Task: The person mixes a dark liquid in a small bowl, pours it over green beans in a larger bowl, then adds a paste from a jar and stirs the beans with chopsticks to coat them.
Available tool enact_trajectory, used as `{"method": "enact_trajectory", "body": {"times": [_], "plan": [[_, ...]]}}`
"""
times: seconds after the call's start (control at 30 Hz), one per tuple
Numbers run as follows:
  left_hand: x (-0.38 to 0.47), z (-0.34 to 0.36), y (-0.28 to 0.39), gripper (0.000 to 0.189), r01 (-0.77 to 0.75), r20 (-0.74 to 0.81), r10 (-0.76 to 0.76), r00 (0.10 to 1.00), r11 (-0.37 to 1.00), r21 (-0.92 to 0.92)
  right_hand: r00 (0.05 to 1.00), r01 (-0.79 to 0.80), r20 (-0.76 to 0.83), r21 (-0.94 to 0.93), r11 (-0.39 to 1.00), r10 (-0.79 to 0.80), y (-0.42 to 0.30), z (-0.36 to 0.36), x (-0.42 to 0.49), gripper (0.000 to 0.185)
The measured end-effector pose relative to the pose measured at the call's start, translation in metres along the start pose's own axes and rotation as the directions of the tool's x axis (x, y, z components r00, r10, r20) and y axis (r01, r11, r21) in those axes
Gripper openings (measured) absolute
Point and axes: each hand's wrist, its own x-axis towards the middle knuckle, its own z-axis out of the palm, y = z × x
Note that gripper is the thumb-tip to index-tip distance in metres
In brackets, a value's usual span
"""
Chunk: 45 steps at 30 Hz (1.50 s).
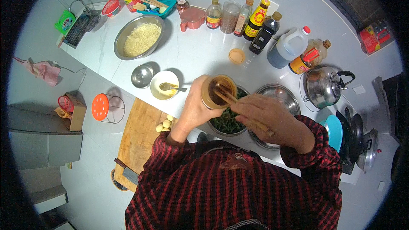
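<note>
My left hand grips a wide-mouthed jar with dark brown contents, its mouth facing up towards me. Wooden chopsticks are held in my right hand, their tips inside the jar. Below both hands stands a bowl of chopped dark green vegetables, partly hidden by them. A round tan lid lies on the white counter beyond the jar. To the left, a white bowl holds a spoon and some yellow residue. Beside it is a small empty steel bowl.
A large steel bowl of pale shreds stands back left. Sauce bottles, a plastic jug and a kettle line the back and right. Steel basins sit under my right arm. A cleaver rests on the wooden board.
</note>
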Motion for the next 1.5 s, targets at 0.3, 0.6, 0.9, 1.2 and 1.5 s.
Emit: {"method": "enact_trajectory", "body": {"times": [0.3, 0.6, 0.9, 1.2, 1.5], "plan": [[-0.002, -0.004, 0.004, 0.084, 0.055, 0.061, -0.059, 0.996, 0.997, 0.057, 0.974, -0.138, -0.138, 0.261, 0.955, 0.178, -0.011, -0.04, 0.005, 0.012], [-0.004, -0.002, 0.003, 0.082, 0.05, 0.064, -0.05, 0.997, 0.999, 0.005, 0.957, -0.242, -0.066, 0.362, 0.9, 0.283, 0.004, -0.038, 0.008, 0.009], [-0.006, 0.0, 0.001, 0.084, 0.04, 0.022, -0.041, 0.999, 0.999, 0.019, 0.991, -0.127, -0.03, 0.164, 0.978, 0.134, 0.009, -0.028, 0.016, 0.011], [-0.005, -0.003, -0.004, 0.084, 0.071, 0.009, -0.071, 0.997, 0.997, -0.014, 0.908, -0.329, -0.101, 0.429, 0.842, 0.406, -0.008, -0.051, 0.011, 0.017], [-0.006, -0.001, -0.01, 0.083, 0.087, -0.006, -0.088, 0.996, 0.993, -0.08, 0.905, -0.279, -0.174, 0.448, 0.849, 0.388, -0.007, -0.057, 0.007, 0.02]]}}
